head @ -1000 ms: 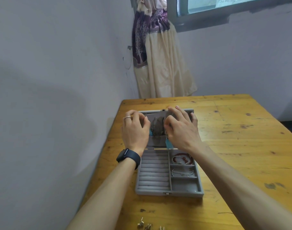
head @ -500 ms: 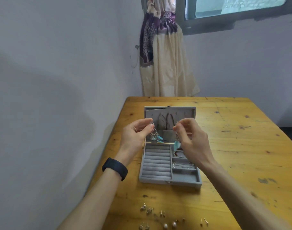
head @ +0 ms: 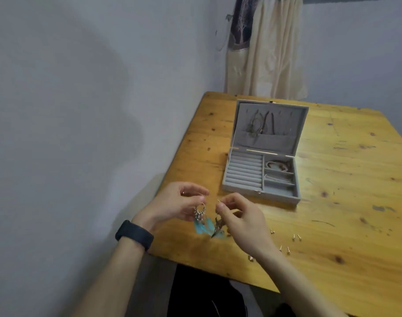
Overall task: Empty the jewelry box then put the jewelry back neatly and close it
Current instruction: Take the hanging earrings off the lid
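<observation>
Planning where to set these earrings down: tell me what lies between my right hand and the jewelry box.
Only bare table between the right hand and the jewelry box, per the head view; the studs lie farther right.

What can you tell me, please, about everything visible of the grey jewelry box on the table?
The jewelry box is a flat rectangular case lined in grey velvet-like fabric, standing open on the wooden table. Its lid stands raised at the back, with necklaces hanging inside above a pocket. The base has ring rolls on the left and three compartments on the right: a bracelet in the farthest, a silvery piece in the middle, the nearest apparently empty. A metal clasp sits on the front.
</observation>
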Action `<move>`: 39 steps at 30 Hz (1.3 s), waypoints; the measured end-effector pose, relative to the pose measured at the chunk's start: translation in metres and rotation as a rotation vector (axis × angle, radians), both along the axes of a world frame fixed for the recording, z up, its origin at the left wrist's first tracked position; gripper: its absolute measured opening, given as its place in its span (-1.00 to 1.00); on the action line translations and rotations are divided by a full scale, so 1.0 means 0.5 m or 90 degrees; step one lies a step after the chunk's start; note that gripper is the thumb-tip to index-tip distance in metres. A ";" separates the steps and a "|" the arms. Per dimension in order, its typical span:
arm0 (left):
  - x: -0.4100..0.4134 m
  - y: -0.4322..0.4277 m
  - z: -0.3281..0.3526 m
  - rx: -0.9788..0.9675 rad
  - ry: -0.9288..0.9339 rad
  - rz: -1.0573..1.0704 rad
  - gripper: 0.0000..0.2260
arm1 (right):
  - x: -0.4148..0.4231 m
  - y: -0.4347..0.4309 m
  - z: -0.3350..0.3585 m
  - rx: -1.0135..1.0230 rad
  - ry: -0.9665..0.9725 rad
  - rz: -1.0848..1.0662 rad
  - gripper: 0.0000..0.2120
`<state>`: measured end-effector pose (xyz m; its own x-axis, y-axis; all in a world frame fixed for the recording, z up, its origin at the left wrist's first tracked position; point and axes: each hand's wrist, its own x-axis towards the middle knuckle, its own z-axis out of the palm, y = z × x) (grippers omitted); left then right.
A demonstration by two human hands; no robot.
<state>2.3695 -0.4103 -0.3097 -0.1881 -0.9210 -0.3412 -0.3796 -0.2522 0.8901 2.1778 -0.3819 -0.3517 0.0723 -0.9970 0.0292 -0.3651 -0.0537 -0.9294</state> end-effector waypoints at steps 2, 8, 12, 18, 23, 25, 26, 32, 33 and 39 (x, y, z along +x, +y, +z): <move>0.034 0.023 -0.011 0.074 -0.022 -0.044 -0.84 | 0.029 0.024 -0.023 0.025 0.025 0.001 -0.90; 0.071 0.018 -0.071 0.040 -0.125 -0.054 -0.84 | 0.083 0.033 -0.039 0.060 0.194 -0.018 -0.87; 0.070 -0.025 -0.115 -0.080 -0.180 -0.025 -0.87 | 0.103 -0.003 -0.025 0.058 0.271 -0.051 -0.85; 0.063 -0.068 -0.132 -0.157 -0.196 -0.003 -0.88 | 0.110 -0.063 -0.025 0.040 0.396 -0.101 -0.81; 0.062 -0.076 -0.142 -0.208 -0.243 -0.003 -0.84 | 0.112 -0.083 -0.035 0.004 0.469 -0.091 -0.77; 0.062 -0.078 -0.148 -0.223 -0.266 0.017 -0.84 | 0.111 -0.087 -0.040 0.001 0.485 -0.088 -0.77; 0.061 -0.079 -0.151 -0.230 -0.279 0.028 -0.84 | 0.111 -0.088 -0.042 -0.002 0.492 -0.086 -0.77; 0.044 -0.086 -0.154 -0.229 -0.343 0.041 -0.84 | 0.109 -0.093 -0.046 -0.019 0.513 -0.080 -0.76; 0.042 -0.088 -0.154 -0.225 -0.351 0.049 -0.84 | 0.109 -0.093 -0.045 -0.021 0.519 -0.076 -0.77; 0.042 -0.086 -0.155 -0.225 -0.344 0.033 -0.86 | 0.102 -0.094 -0.045 -0.066 0.523 -0.026 -0.80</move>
